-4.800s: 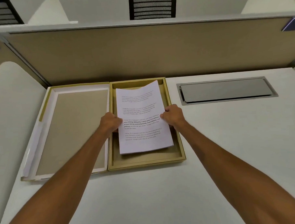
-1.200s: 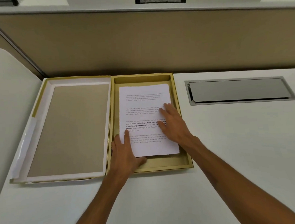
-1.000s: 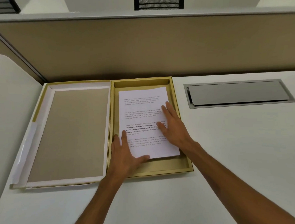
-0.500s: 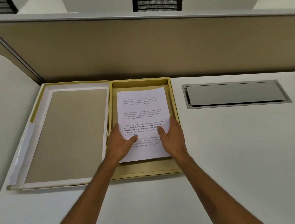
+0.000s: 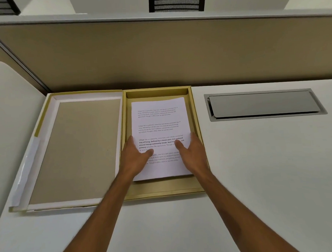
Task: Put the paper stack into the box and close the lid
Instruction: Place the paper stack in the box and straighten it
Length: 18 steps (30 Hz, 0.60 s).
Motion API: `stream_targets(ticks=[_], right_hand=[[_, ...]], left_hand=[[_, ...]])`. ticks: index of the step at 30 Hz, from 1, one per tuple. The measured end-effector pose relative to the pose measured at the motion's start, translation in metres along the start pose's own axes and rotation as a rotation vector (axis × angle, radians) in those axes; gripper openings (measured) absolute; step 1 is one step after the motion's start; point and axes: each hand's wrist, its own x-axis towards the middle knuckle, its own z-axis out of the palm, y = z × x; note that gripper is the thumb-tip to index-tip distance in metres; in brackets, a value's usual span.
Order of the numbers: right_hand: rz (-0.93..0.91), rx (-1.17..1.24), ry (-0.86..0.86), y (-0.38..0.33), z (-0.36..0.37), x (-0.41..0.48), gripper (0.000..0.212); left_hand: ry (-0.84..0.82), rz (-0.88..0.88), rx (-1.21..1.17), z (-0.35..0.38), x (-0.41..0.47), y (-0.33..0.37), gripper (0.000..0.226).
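Observation:
A white paper stack [image 5: 159,124] with printed text lies flat inside the shallow yellow box [image 5: 164,188] on the white desk. The box's lid [image 5: 75,149] lies open and flat to the left, its brown inner face up, joined along the box's left wall. My left hand [image 5: 135,157] rests at the stack's left edge, thumb on the top sheet. My right hand [image 5: 191,153] rests at the stack's right edge, thumb on the paper. Both hands press on the stack's lower half, fingers spread along its sides.
A grey metal cable hatch [image 5: 263,104] is set into the desk to the right of the box. A tan partition wall [image 5: 158,53] rises just behind the box and lid. A black mesh chair back [image 5: 177,1] shows beyond it.
Both hands moved from lying flat on the sheet to flanking the stack's left and right edges. The stack shifted slightly and now sits straighter in the box.

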Motion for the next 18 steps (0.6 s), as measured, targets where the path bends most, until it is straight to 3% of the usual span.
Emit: stream_targets(ticks=[14, 18], right_hand=[[0.07, 0.071, -0.002, -0.0013, 0.0044, 0.0012, 0.052], [0.007, 0.001, 0.009, -0.0049, 0.0021, 0.0048, 0.055]], left_hand=[[0.001, -0.027, -0.071, 0.0083, 0.0038, -0.0029, 0.064], [-0.031, -0.013, -0.089, 0.001, 0.0045, 0.0024, 0.078]])
